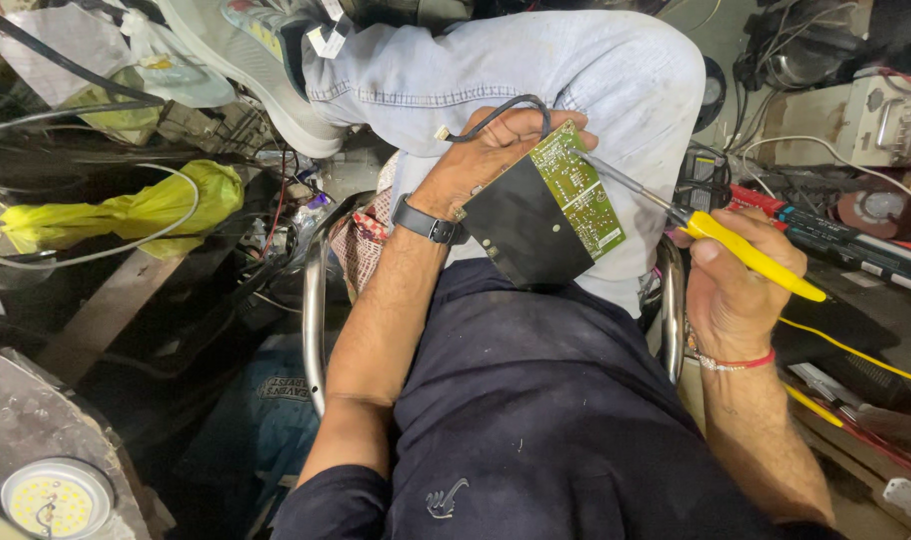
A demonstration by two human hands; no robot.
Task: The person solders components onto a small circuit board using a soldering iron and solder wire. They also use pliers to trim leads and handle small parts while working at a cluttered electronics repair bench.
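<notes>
My left hand grips a green circuit board with a black sheet fixed to it, resting it on my raised knee in light jeans. A black wire loops over my fingers. My right hand holds a yellow-handled soldering iron; its metal tip touches the board's upper edge. A dark watch sits on my left wrist and a red thread on my right.
I sit on a metal-framed chair. Tools and screwdrivers lie on the cluttered bench at right. A yellow bag and cables lie at left. A round LED lamp sits at bottom left. A shoe rests above.
</notes>
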